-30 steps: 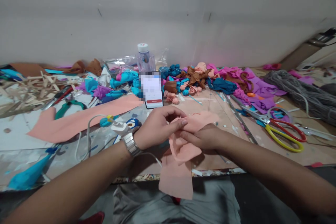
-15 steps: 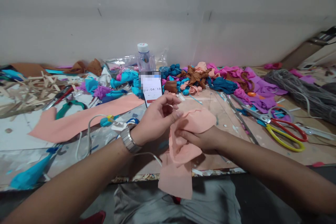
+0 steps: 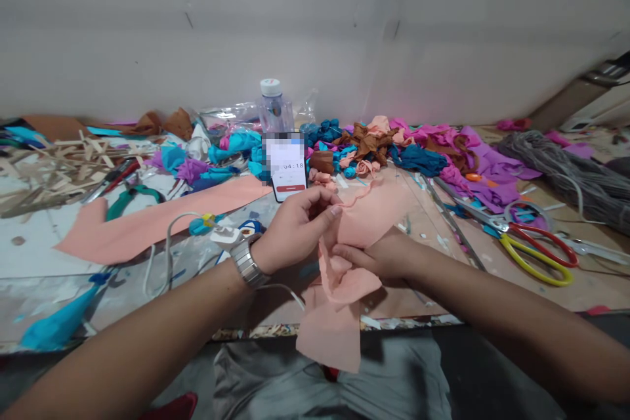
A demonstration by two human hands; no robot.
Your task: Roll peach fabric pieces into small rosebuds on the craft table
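My left hand [image 3: 294,231], with a metal watch on its wrist, pinches the upper edge of a peach fabric strip [image 3: 339,282] between thumb and fingers. My right hand [image 3: 381,254] grips the same strip lower down, with the cloth gathered under its fingers. The strip's loose end hangs over the table's front edge toward my lap. A phone [image 3: 288,167] showing a timer leans upright just behind my hands.
Yellow-and-red scissors [image 3: 534,251] lie to the right, beside grey yarn [image 3: 566,174]. A pile of rolled fabric pieces [image 3: 394,144] in blue, brown and pink sits at the back. A long peach strip [image 3: 147,223], green pliers [image 3: 128,200], wooden sticks [image 3: 49,170] and a bottle [image 3: 273,108] are at the left.
My left hand lifted off the cloth, then pinched its upper edge again, pulling the top part up and open. My right hand stayed put on the gathered cloth.
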